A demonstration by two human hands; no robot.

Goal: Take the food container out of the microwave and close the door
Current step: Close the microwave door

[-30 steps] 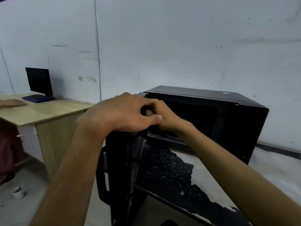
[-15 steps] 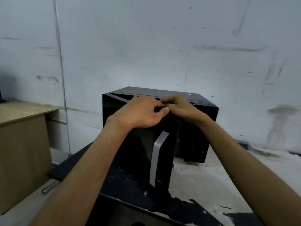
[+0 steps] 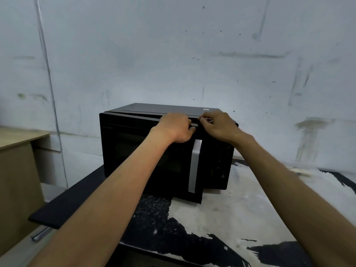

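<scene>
The microwave door (image 3: 154,157), nearly closed, is gripped at its top edge by the left hand (image 3: 176,128); beside it, the right hand (image 3: 215,125) is curled, contents indiscernible.

The microwave (image 3: 146,151) is glossy black all over, its door (image 3: 150,157) black with a darker window. A silver-grey handle (image 3: 194,164) runs down the door's right edge. The control panel (image 3: 217,160) is black with faint pale markings too small to read. The counter (image 3: 221,218) is black, mottled with large worn patches of whitish grey and speckled near the middle. The wall (image 3: 173,54) is pale bluish white, streaked with grey smudges and dark specks. A desk (image 3: 17,170) at left is light tan wood
</scene>
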